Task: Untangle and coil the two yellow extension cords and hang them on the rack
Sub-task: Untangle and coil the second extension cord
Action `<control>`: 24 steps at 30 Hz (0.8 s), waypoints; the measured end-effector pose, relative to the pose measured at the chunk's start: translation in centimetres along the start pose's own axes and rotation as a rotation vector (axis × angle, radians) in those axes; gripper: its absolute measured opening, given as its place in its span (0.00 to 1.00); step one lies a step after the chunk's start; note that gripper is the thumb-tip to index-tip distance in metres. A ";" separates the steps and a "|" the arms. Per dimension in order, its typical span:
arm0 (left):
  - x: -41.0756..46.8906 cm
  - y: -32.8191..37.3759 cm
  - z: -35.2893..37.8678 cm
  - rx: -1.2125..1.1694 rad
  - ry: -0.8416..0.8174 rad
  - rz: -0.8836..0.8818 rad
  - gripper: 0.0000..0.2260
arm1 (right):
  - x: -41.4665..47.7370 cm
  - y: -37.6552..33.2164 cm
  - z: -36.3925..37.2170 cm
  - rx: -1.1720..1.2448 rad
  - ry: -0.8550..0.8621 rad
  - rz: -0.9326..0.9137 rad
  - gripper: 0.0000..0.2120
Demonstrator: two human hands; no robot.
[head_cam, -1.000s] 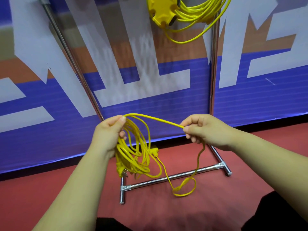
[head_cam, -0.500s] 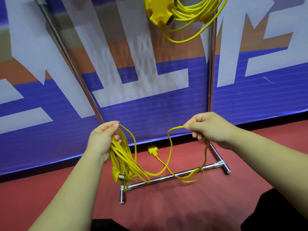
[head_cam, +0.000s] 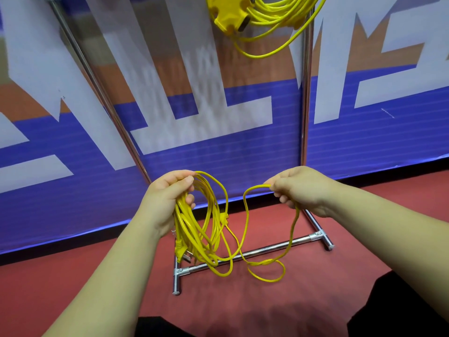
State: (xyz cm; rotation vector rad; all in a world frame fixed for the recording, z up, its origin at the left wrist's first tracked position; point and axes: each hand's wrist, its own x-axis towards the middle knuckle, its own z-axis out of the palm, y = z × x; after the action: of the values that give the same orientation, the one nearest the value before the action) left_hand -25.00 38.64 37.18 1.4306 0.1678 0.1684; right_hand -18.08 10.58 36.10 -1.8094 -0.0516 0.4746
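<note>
1. The left hand (head_cam: 167, 198) is closed around the top of a coiled yellow cord (head_cam: 182, 224). The loops hang below the fist, in front of the left corner of the rack (head_cam: 262, 250) base.
2. Low in the coil there seems to be a plug (head_cam: 179, 249), but it is hard to make out.
3. The right hand (head_cam: 303, 188) pinches a loose strand (head_cam: 247, 215) of this cord. The strand drops under the hand into a small loop above the red floor (head_cam: 48, 276).
4. The second cord (head_cam: 267, 18) hangs coiled on the rack beside the right pole, cut off by the top edge.
</note>
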 end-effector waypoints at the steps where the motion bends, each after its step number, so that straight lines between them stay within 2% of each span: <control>1: -0.1 0.0 0.1 -0.001 -0.012 -0.007 0.06 | 0.0 0.0 -0.1 -0.006 -0.002 -0.023 0.07; 7: -0.5 -0.2 1.0 -0.003 -0.093 -0.036 0.06 | 0.1 0.0 0.1 0.050 0.080 -0.004 0.04; 13: -1.1 -0.8 2.7 -0.026 -0.181 -0.103 0.11 | 0.1 -0.3 0.8 0.215 0.098 0.042 0.11; 15: -1.4 -1.0 3.4 -0.044 -0.200 -0.127 0.13 | 0.1 -0.5 1.0 0.242 0.106 0.023 0.09; 19: -1.8 -1.3 4.7 -0.071 -0.242 -0.158 0.16 | 0.2 -0.6 1.2 0.274 0.163 -0.025 0.11; 24: -2.3 -1.7 5.9 -0.083 -0.209 -0.155 0.18 | -0.2 -1.0 1.5 0.324 0.141 -0.142 0.09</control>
State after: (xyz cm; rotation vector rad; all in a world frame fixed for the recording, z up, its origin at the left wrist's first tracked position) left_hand -25.94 32.20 36.33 1.3365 0.0982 -0.1003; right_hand -18.60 12.15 36.80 -1.5041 -0.0051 0.2373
